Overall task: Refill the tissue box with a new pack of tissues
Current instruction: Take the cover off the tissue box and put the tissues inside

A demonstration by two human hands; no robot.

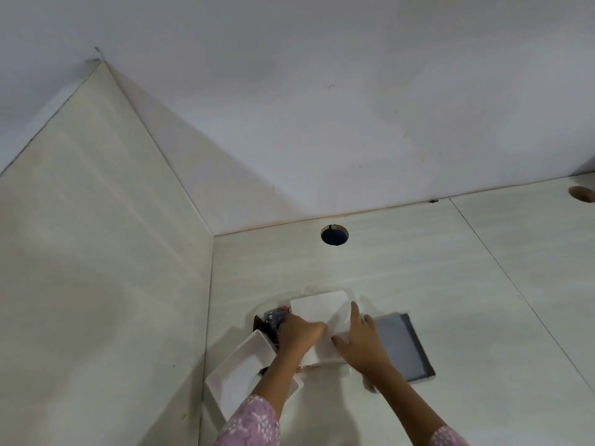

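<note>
A: Quick, where's the pack?
B: White rectangular tissue pack in clear plastic wrap [317, 312], under and between both hands, on the pale tabletop [418, 268].
A: Hands?
B: Left hand [299, 333] is curled over the pack's near-left edge; looks like a pinch on the wrap, but the fingertips are hidden, so I can't tell how firm. Right hand [360, 341] lies flat and open on the pack's right side, index finger stretched forward, pressing rather than gripping.
A: The box?
B: White rectangular plastic tissue-box lid with an oval slot [240, 368], just left of and below the left wrist, tilted. A grey flat rectangular tray [404, 347] sits just right of the right hand, probably the box base, not sure. Small dark clutter [270, 318] sits just beyond the left hand; can't identify it.
A: Handling?
B: Judging only: light, soft, squashes easily; the wrap looks slick and crinkly. Best taken by the two long sides, or hold one end while tearing the film.
A: Stage?
B: Early. Pack looks still wrapped, box still open.
</note>
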